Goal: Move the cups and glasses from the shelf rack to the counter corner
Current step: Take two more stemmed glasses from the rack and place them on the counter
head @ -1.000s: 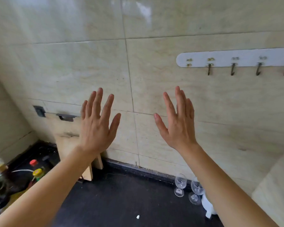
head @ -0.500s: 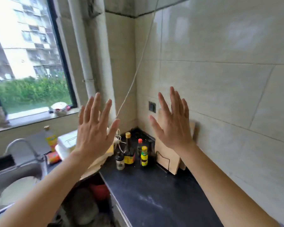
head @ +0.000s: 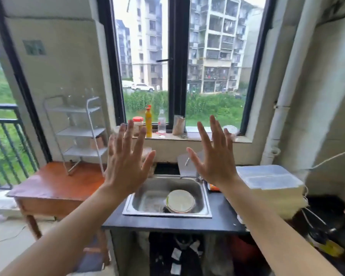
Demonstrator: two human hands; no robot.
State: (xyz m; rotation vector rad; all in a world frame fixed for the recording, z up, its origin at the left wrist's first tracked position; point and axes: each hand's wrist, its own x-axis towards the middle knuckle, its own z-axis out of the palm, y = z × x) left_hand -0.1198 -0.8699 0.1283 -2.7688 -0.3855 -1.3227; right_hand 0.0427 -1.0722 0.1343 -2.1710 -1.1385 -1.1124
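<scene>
Fingers [head: 131, 136] spread wide on both hands, palms forward, nothing held: left hand [head: 126, 166] raised over the sink's left edge, right hand [head: 217, 162] raised over its right edge, well apart from each other.

Behind them, wide black-framed window [head: 174, 62] with apartment blocks and greenery outside.

At left, reddish wooden table [head: 54, 186] bearing white three-tier shelf rack [head: 78, 128]; faint clear glasses [head: 76, 94] seemingly lined along its top tier, too blurred to count.

Centre, dark counter [head: 171, 223] with steel sink [head: 167, 198] set in, round plate [head: 180, 201] lying inside.

Right of sink, white lidded plastic box [head: 271, 182] on the counter.

Along the sill, yellow bottle [head: 148, 121], just beside red-capped jar [head: 137, 124], then clear bottle [head: 161, 122] to the right.
</scene>
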